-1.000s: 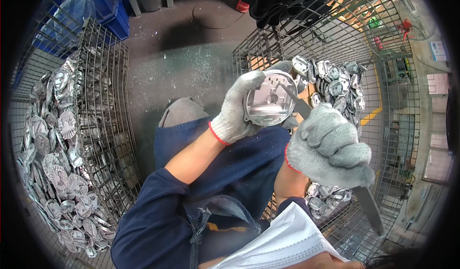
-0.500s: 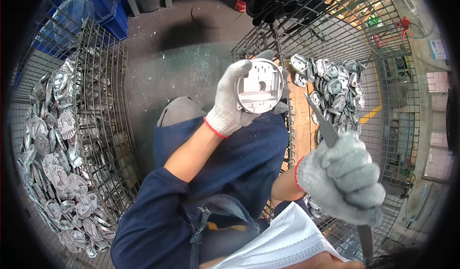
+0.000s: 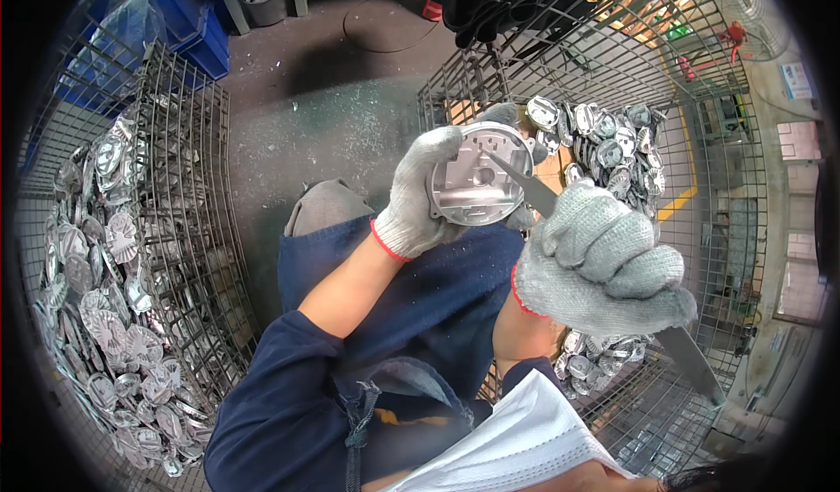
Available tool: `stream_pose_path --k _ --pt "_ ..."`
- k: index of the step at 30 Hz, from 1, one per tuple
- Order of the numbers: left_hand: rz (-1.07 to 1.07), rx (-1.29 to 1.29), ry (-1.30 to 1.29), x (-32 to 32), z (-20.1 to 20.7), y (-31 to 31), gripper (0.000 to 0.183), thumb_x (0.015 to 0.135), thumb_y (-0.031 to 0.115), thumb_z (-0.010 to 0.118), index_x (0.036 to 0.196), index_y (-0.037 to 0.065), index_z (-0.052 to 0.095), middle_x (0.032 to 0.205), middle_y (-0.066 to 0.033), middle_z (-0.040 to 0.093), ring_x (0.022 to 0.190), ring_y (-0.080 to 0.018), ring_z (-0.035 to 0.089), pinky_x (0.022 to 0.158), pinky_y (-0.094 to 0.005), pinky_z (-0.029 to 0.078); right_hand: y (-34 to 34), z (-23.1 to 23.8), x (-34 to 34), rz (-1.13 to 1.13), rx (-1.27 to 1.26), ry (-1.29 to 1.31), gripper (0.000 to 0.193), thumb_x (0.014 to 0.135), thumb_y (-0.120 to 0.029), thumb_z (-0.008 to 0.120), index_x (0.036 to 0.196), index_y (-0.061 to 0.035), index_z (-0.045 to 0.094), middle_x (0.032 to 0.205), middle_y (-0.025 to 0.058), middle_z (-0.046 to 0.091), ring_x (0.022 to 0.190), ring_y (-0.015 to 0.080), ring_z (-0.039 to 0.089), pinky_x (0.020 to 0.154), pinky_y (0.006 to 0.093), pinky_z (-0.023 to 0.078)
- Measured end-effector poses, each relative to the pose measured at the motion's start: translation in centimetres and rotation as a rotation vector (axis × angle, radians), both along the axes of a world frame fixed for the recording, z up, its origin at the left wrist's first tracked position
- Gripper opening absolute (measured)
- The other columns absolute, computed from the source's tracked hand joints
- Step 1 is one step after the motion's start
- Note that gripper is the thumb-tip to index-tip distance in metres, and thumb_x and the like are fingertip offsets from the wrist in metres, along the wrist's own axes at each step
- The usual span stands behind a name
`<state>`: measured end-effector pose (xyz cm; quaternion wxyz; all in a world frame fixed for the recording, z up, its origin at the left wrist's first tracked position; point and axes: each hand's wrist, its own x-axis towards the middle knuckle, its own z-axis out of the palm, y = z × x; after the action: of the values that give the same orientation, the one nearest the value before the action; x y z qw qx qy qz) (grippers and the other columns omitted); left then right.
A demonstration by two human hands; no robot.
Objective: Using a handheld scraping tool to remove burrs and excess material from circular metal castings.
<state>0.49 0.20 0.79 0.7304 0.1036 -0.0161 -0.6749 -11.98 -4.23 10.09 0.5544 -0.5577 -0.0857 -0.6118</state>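
A round silver cast-metal housing with ribs, small holes and a central opening faces up above my lap. My left hand, in a grey knit glove with a red cuff, is closed round it, thumb on the near rim and fingers behind. My right hand, gloved alike, is wrapped in a fist round a flat, dark steel file-like blade. The blade's narrow pointed end lies over the upper face of the housing; whether it touches cannot be told. Its wider end sticks out below the fist.
At left a wire cage holds many similar castings. A second wire cage on the right contains more castings and cardboard. Blue crates stand at the far left. A navy apron covers my lap.
My right hand has moved up and left, bringing the blade's pointed end over the housing. The housing has dropped slightly and tilted in my left hand.
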Motion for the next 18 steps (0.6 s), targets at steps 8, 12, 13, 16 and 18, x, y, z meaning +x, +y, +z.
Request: stream_pose_path --k 8,12,13,16,18 --pt "-0.023 -0.039 -0.075 0.2 -0.7 -0.3 0.062 0.102 0.04 0.063 0.15 0.002 0.058 0.127 -0.0125 0.073 0.106 -0.0216 0.074 0.093 -0.0401 0.065 0.0 -0.4 0.1 -0.056 -0.113 0.104 0.067 0.115 -0.066 0.025 0.074 -0.0159 0.042 0.064 0.0007 0.043 0.053 0.0177 0.043 0.054 0.034 0.045" --pt "-0.07 -0.06 -0.086 0.2 -1.1 -0.5 0.063 0.102 0.039 0.064 0.152 0.002 0.057 0.128 -0.0121 0.072 0.108 -0.021 0.073 0.093 -0.0383 0.064 0.8 -0.8 0.1 -0.087 -0.105 0.102 0.065 0.116 -0.063 0.026 0.075 -0.0153 0.043 0.065 0.0013 0.044 0.054 0.0178 0.045 0.054 0.0342 0.046" --pt "-0.086 -0.078 -0.105 0.3 -1.1 -0.5 0.063 0.102 0.039 0.064 0.152 0.001 0.056 0.129 -0.0121 0.072 0.109 -0.021 0.073 0.093 -0.0379 0.064 0.8 -1.0 0.2 -0.1 -0.13 0.075 0.065 0.116 -0.063 0.026 0.076 -0.0151 0.043 0.065 0.0014 0.044 0.054 0.0178 0.044 0.054 0.0344 0.046" --pt "-0.106 -0.124 -0.224 0.1 -1.1 -0.5 0.064 0.103 0.04 0.062 0.153 0.001 0.055 0.13 -0.0137 0.072 0.109 -0.0228 0.074 0.093 -0.0381 0.065 0.5 -1.6 0.7 -0.098 -0.162 0.029 0.064 0.116 -0.061 0.028 0.076 -0.0144 0.045 0.064 0.0016 0.043 0.052 0.018 0.042 0.053 0.0349 0.046" --pt "-0.093 -0.129 -0.251 -0.2 -1.0 -0.6 0.065 0.103 0.04 0.061 0.155 0.001 0.054 0.13 -0.0149 0.072 0.108 -0.0241 0.074 0.093 -0.0387 0.065 0.2 -1.5 1.1 -0.053 -0.15 -0.029 0.063 0.117 -0.059 0.028 0.077 -0.014 0.046 0.063 0.0015 0.043 0.05 0.018 0.04 0.051 0.0351 0.045"
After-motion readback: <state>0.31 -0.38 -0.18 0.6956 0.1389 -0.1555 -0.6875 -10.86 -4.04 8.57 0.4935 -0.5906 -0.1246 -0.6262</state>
